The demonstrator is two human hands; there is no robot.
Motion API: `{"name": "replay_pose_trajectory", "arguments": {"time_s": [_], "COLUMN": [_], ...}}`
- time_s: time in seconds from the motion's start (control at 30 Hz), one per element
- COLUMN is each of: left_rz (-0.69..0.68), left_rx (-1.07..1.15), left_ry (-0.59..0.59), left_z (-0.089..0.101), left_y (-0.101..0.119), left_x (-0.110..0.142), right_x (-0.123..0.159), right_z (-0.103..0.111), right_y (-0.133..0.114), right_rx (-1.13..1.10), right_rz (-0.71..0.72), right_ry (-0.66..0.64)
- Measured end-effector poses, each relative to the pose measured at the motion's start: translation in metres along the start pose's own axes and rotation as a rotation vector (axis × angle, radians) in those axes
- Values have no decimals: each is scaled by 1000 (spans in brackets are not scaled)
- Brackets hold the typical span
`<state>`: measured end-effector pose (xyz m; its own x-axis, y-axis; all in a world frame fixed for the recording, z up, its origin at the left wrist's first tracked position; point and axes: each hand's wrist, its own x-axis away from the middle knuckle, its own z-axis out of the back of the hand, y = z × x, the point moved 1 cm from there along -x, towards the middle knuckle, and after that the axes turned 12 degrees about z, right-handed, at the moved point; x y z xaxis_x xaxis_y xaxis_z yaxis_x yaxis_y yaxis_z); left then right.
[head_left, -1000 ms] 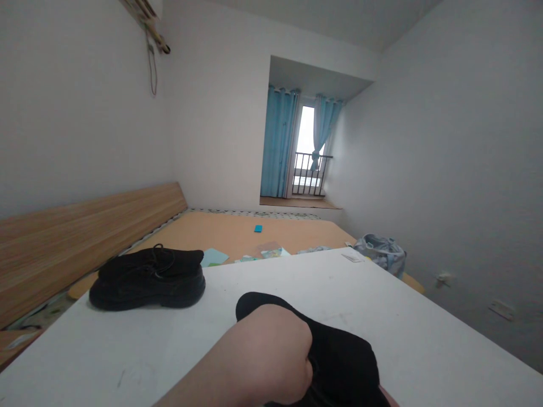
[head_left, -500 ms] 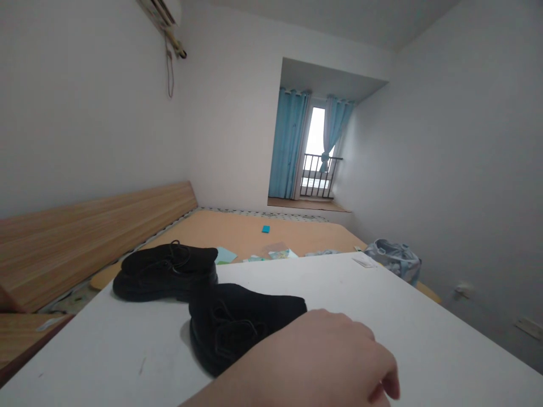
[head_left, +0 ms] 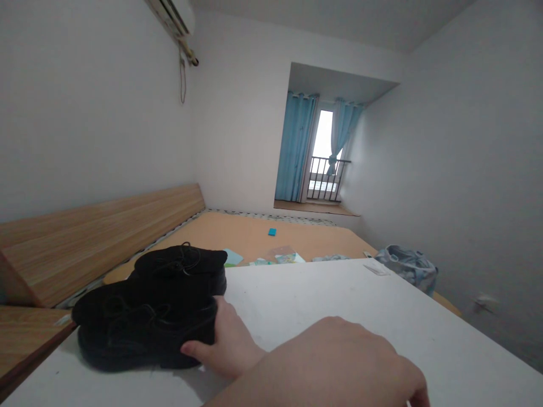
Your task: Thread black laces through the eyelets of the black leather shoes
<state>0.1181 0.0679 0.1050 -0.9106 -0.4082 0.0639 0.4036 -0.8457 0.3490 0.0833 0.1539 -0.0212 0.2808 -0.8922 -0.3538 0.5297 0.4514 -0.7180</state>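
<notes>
Though wide apart, fingers against black shoe

Right hand fingers are concealed by the black shoe; left hand fingertips are cut off at the lower edge.

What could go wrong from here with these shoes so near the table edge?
The black shoe under the hand sits at the very edge of the white table, so it could slip off toward the wooden panel. It also appears to touch the second shoe, which might get knocked askew.
</notes>
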Motion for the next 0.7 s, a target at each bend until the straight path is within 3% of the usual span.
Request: {"name": "replay_pose_trajectory", "arguments": {"time_s": [0.23, 0.4, 0.47, 0.6, 0.7], "left_rz": [-51, 12, 28, -34, -145], "left_rx": [30, 36, 40, 33, 55], "left_ry": [-72, -46, -27, -11, 20], "left_z": [12, -1, -8, -19, -23], "left_y": [-1, -3, -6, -16, -25], "left_x": [11, 0, -10, -28, -32], "right_x": [-17, -14, -17, -32, -49], "right_z": [-15, 9, 22, 37, 32], "right_y": [-5, 10, 24, 51, 63], "right_rx": [39, 27, 36, 116, 100], "right_rz": [-26, 109, 89, -40, -47], "right_ry": [32, -133, -202, -73, 33]}}
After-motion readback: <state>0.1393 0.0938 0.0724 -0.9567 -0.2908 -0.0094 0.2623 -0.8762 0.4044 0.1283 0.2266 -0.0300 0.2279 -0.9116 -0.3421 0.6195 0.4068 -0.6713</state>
